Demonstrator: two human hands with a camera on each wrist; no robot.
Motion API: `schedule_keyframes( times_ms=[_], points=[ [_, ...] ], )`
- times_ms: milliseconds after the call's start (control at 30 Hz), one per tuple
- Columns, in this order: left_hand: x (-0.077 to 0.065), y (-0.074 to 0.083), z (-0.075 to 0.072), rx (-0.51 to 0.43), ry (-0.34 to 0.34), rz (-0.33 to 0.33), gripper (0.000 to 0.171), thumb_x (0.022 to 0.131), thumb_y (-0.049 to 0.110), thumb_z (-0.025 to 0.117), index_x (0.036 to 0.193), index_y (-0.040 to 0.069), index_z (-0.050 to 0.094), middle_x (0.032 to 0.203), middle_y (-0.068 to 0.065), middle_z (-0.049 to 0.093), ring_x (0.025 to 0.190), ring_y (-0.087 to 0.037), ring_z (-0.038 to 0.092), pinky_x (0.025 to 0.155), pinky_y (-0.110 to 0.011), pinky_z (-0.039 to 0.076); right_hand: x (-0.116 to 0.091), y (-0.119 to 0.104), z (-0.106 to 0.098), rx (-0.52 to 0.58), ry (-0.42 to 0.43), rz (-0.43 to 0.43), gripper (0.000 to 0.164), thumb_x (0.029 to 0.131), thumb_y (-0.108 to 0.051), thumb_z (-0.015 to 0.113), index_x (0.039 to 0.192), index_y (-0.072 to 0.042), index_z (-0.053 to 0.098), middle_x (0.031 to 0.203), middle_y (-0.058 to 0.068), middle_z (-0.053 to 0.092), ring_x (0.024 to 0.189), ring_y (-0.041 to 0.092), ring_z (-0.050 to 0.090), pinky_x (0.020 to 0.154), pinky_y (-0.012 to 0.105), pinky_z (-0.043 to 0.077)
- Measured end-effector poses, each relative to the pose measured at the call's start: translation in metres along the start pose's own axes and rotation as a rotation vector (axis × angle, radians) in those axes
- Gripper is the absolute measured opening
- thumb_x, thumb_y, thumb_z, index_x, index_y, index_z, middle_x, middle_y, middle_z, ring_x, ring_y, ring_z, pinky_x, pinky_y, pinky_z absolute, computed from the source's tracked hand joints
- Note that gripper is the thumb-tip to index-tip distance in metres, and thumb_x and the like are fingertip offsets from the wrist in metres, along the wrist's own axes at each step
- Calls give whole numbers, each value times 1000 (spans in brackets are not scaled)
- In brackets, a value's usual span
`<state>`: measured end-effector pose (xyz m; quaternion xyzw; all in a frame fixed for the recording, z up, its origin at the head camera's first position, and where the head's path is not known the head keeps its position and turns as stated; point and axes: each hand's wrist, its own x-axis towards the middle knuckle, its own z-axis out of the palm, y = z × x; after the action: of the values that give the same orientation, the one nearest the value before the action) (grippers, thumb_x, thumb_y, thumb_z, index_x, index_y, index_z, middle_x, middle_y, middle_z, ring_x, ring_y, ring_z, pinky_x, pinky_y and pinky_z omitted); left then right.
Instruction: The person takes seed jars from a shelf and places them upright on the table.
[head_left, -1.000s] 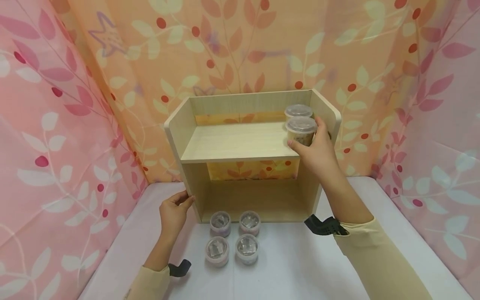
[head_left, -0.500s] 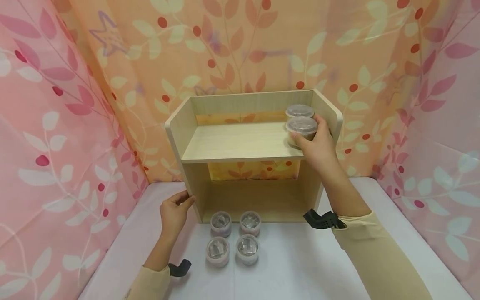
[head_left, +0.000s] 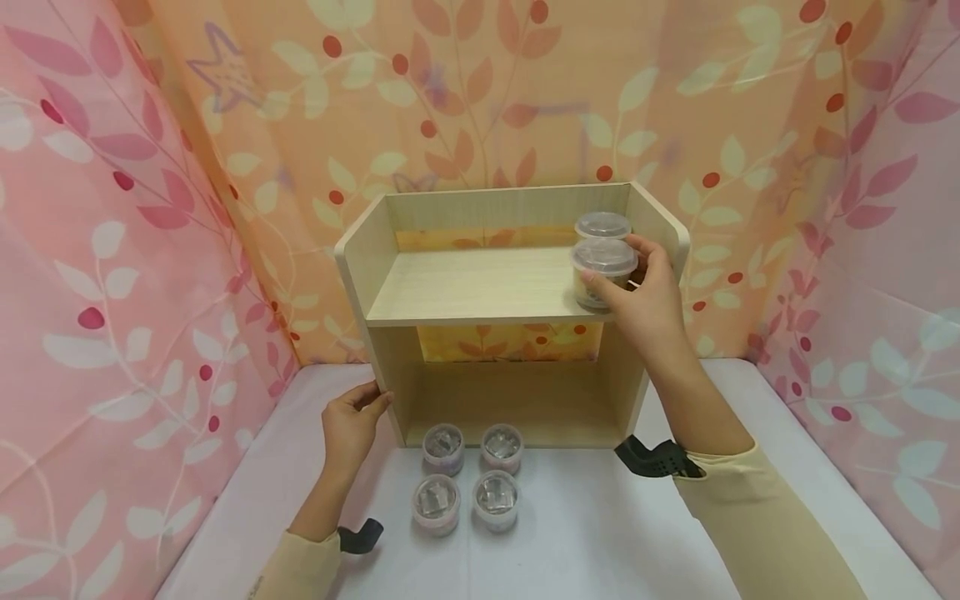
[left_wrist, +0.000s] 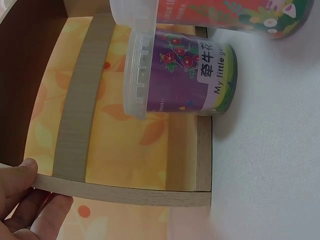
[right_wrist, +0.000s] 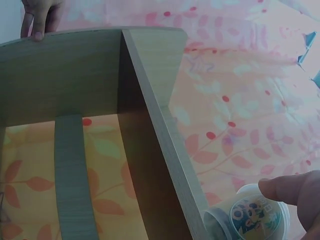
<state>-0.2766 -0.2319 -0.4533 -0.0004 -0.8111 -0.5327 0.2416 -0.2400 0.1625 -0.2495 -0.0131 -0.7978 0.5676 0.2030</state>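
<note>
A pale wooden two-tier shelf (head_left: 465, 287) stands at the back of the table. My left hand (head_left: 351, 425) pinches the front edge of its left side panel, thumb on one face and fingers on the other, as the left wrist view shows. On the upper board, at the right end, my right hand (head_left: 651, 300) holds a clear-lidded plastic tub (head_left: 604, 258), thumb in front and fingers round the right side. The right wrist view shows the thumb (right_wrist: 285, 192) against the tub's printed wall. Right behind it stands a second lidded tub (head_left: 602, 223), partly hidden.
Several lidded tubs stand on the white table (head_left: 570, 533) before the shelf, among them a purple-labelled tub (left_wrist: 185, 75) and a red-labelled tub (left_wrist: 225, 12). The lower compartment (head_left: 510, 400) opens behind them. Floral curtains (head_left: 480, 100) enclose the table at the back and sides.
The right hand has brought the front tub slightly lower, down at the upper board, and its thumb has shifted up the tub's wall. The left hand stays on the side panel.
</note>
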Motion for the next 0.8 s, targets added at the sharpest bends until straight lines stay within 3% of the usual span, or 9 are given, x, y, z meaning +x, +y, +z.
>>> schedule_keyframes(
  times_ms=[133,367,600,800],
  points=[
    [0,1,-1,-5,2,0,21,87,12,82,107,4,80,100,-12,79,98,-26,74,70,-9,52,-9,0,-2,30,-9,-27,89,90,-37,80,158,-13,28,147,13,45,129,26,49,107,35,46],
    [0,1,-1,-12,3,7,21,88,12,82,107,4,80,100,-13,79,98,-27,74,71,-8,52,-28,-1,-6,106,-60,-55,86,90,-31,81,156,-12,30,143,11,45,132,24,50,114,40,44],
    [-1,0,0,-7,10,23,21,87,12,82,106,4,81,99,-12,79,96,-26,74,70,-9,52,-47,0,-8,168,-122,-96,78,92,-19,79,152,-6,31,142,8,47,124,19,51,99,14,46],
    [0,1,0,-1,11,18,21,87,12,83,107,4,81,99,-12,79,96,-26,74,70,-8,52,-62,6,-9,162,-141,-126,77,91,-18,79,151,-5,32,139,9,49,120,17,51,97,10,44]
  ],
)
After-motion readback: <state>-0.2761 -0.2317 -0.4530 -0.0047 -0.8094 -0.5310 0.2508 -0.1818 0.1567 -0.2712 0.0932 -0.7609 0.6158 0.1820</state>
